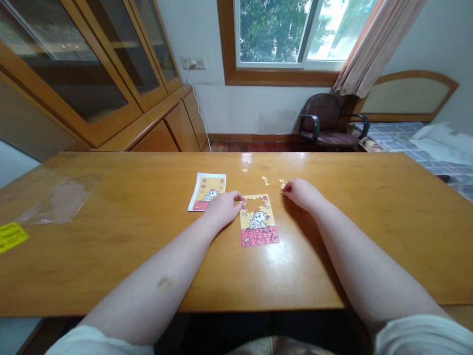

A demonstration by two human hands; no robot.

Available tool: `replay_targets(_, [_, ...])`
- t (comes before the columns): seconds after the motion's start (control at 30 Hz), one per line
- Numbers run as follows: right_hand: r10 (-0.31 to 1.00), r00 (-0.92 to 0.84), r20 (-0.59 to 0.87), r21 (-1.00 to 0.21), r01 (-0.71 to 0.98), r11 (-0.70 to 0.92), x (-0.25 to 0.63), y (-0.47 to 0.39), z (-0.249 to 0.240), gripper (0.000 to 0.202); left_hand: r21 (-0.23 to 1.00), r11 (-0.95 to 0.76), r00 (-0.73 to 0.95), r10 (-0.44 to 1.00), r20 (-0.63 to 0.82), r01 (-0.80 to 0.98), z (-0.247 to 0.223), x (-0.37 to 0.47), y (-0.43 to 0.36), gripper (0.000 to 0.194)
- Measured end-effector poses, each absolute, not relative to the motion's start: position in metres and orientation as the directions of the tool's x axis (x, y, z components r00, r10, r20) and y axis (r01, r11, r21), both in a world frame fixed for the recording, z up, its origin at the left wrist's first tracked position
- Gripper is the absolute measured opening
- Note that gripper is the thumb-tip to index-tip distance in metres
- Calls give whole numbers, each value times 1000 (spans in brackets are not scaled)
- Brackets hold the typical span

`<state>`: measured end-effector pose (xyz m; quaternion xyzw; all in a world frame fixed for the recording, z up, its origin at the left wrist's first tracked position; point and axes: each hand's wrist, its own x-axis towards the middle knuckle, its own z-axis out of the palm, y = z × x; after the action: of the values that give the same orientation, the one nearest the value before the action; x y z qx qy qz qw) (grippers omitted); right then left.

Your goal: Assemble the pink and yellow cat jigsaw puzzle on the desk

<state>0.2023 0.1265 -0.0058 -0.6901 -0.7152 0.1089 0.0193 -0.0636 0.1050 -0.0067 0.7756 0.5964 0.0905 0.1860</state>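
Note:
A jigsaw puzzle [258,222] with a white cartoon animal on yellow and pink lies on the wooden table, with a gap in its upper part. My left hand [226,206] touches its upper left edge, fingers bent together. Beyond the puzzle's upper right corner, my right hand [300,192] has its fingertips pinched at a small yellow piece beside a cluster of loose pieces [282,181]. Left of the puzzle lies a reference picture [201,190] of the same design, partly covered by my left hand. More loose pieces [265,180] lie above the puzzle.
Two more loose pieces [244,170] lie near the table's far edge. A clear plastic bag [62,199] and a yellow label [13,236] are at the left. Beyond the wooden table [129,236] stand a cabinet, an armchair [325,118] and a bed.

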Motion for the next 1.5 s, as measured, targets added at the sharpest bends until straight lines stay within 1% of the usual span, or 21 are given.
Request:
replay_targets(0.2, [990, -67, -124, -228, 973, 37, 197, 124, -7, 16, 417, -233, 286, 956, -69, 879, -6, -64, 105, 24])
replay_targets(0.3, [987, -104, -120, -264, 962, 69, 192, 122, -8, 18, 418, -227, 284, 956, -77, 880, -4, -64, 104, 24])
replay_targets(0.4, [990, -125, -59, -278, 955, 104, 188, 120, -8, 20, 421, -220, 279, 956, -85, 880, -3, -63, 104, 25])
replay_targets(0.47, [991, -128, 32, -253, 959, 132, 186, 120, -10, 23, 422, -218, 278, 957, -85, 880, -2, -63, 103, 24])
replay_targets(0.53, [983, -145, 113, -203, 965, 166, 184, 119, -12, 30, 423, -218, 278, 957, -86, 879, -2, -63, 103, 24])
replay_targets(0.6, [975, -173, 142, -148, 970, 193, 183, 118, -15, 37, 423, -217, 277, 957, -87, 880, -2, -63, 103, 24])
replay_targets(0.67, [972, -197, 127, -121, 970, 212, 182, 118, -18, 40, 420, -218, 279, 956, -88, 881, -1, -63, 103, 24])
replay_targets(0.77, [976, -191, 107, -134, 970, 205, 184, 119, -19, 36, 417, -220, 280, 956, -88, 882, 0, -63, 103, 24])
replay_targets(0.93, [983, -47, 175, -146, 987, 73, 183, 123, -19, 36, 413, -214, 273, 958, -90, 885, 0, -62, 103, 25])
replay_targets(1.0, [980, -15, 200, -139, 989, 44, 180, 124, -20, 36, 410, -212, 272, 958, -92, 887, 0, -62, 103, 25])
replay_targets(1.13, [984, -45, 175, -137, 988, 70, 176, 126, -24, 34, 414, -213, 272, 958, -90, 885, 0, -62, 102, 25])
replay_targets(1.37, [987, -69, 144, -219, 971, 100, 175, 125, -23, 26, 415, -208, 269, 958, -94, 886, 2, -62, 101, 25])
replay_targets(1.5, [984, -112, 135, -206, 969, 139, 173, 126, -25, 24, 414, -209, 269, 959, -93, 886, 2, -62, 101, 26])
